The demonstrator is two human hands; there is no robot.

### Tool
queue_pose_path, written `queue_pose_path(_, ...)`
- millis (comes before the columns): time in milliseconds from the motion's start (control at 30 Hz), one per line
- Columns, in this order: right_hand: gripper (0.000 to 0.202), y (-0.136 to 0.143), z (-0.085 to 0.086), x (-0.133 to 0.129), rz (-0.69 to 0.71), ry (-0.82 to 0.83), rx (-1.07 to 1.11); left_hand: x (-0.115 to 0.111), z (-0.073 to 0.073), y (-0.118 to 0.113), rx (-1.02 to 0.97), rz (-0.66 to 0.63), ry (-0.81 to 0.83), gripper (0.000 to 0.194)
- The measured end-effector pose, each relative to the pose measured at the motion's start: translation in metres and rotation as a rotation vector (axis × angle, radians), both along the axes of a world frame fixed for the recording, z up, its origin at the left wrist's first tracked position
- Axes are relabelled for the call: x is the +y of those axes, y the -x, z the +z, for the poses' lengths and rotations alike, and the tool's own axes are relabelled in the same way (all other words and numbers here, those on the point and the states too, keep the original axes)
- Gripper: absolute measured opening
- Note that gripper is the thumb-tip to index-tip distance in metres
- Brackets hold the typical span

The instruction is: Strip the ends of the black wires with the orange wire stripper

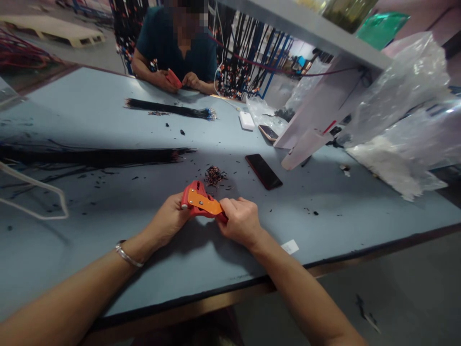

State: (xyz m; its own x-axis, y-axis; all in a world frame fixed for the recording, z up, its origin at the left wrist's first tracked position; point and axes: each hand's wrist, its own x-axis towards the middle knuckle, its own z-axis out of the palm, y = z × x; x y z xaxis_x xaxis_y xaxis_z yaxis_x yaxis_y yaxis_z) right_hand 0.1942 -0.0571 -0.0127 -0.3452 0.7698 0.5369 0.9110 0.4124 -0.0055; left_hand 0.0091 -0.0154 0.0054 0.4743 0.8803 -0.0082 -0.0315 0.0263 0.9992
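Note:
A red and orange wire stripper [205, 203] is held between my two hands above the near part of the table. My right hand [239, 218] is closed around its handle end. At the other end, my left hand [173, 216] is closed against the red head, its fingertips partly hidden behind the tool. Whether a wire is in the jaws, I cannot see. Just beyond the tool lies a small heap of dark and copper-coloured clippings [215, 176]. A long bundle of black wires [144, 156], with bared-looking tips, stretches along the table from the left.
Across the blue-grey table [90, 192], a person [176, 53] holds a red tool. A shorter wire bundle [165, 108], a black phone [264, 171], another phone [268, 132] and a white box [246, 120] lie farther back. A white bent frame [39, 185] stands left; plastic bags [396, 129] fill the right.

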Motion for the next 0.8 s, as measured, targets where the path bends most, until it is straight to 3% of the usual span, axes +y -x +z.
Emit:
queue_pose_path(167,0.01,-0.002,0.003,0.001,-0.047,0.111,0.017,0.004,0.0,0.002,0.028,0.085,-0.037,0.033)
queue_pose_path(333,0.031,-0.01,0.006,0.008,-0.156,0.201,0.171,0.011,0.0,0.008,0.276,0.322,-0.161,0.026)
queue_pose_path(500,0.027,-0.018,0.019,0.005,-0.105,0.448,0.773,0.015,-0.001,0.01,0.407,0.456,-0.2,0.025)
queue_pose_path(633,0.027,-0.018,0.023,-0.003,0.188,0.758,1.361,0.014,-0.001,0.009,0.419,0.424,-0.184,0.025)
queue_pose_path(700,0.03,-0.015,0.022,-0.005,0.207,0.895,1.511,0.014,0.0,0.008,0.426,0.418,-0.17,0.024)
queue_pose_path(800,0.03,-0.013,0.019,-0.005,0.13,1.026,1.557,0.013,0.001,0.007,0.428,0.425,-0.153,0.022)
